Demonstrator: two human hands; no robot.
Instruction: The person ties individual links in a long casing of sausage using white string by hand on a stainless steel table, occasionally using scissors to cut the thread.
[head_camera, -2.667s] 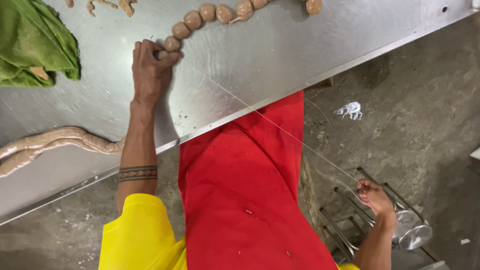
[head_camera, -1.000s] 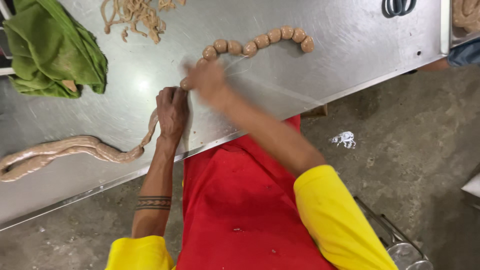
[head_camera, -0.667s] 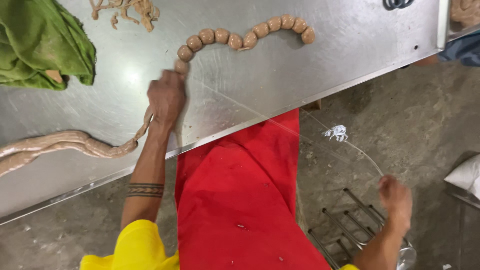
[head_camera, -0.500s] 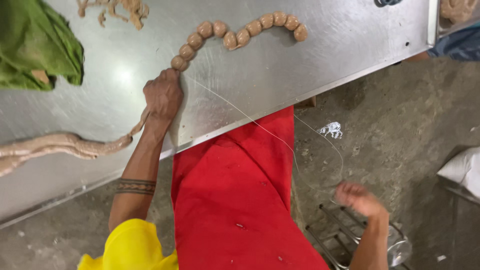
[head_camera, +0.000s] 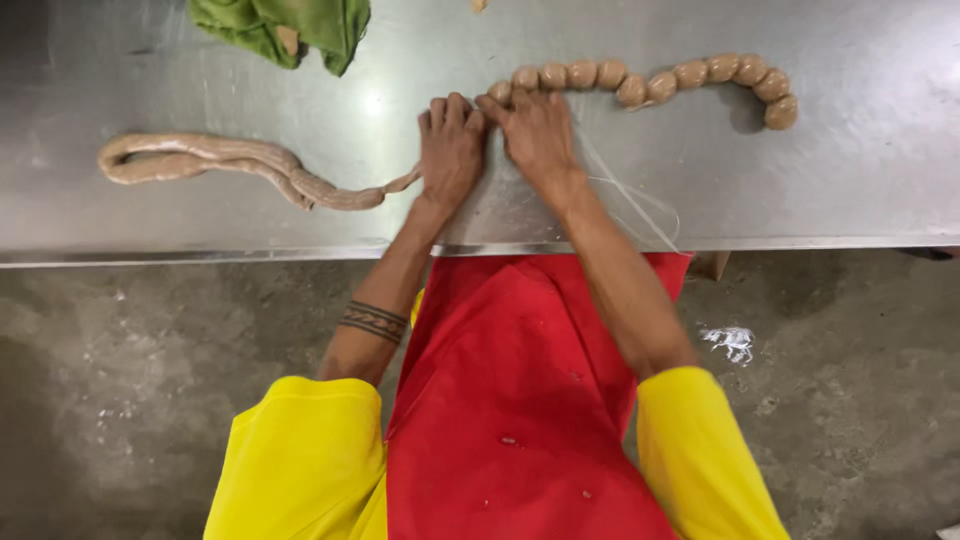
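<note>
Two hands working mid-worktop (head_camera: 200, 215): left hand (head_camera: 450, 150) and right hand (head_camera: 535, 135) lying side by side, fingers closing on the sausage casing (head_camera: 470, 110) at the join. Roughly ten tied links (head_camera: 650, 85) curving right, done; long unlinked length (head_camera: 230, 165) trailing left, remaining. Green cloth (head_camera: 285, 20) sitting farthest back.

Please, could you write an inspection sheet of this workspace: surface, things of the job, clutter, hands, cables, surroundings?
Surface: steel table, shiny, bare near the front edge.
Job's things: sausage links in a curved row at the right; untied sausage lying at the left; thin string looping over the table edge.
Clutter: green cloth at the far edge.
Hands: left hand and right hand side by side, pressed on the sausage where the links begin; grip hidden.
Cables: nothing seen.
Surroundings: concrete floor, stained; red apron.
</note>
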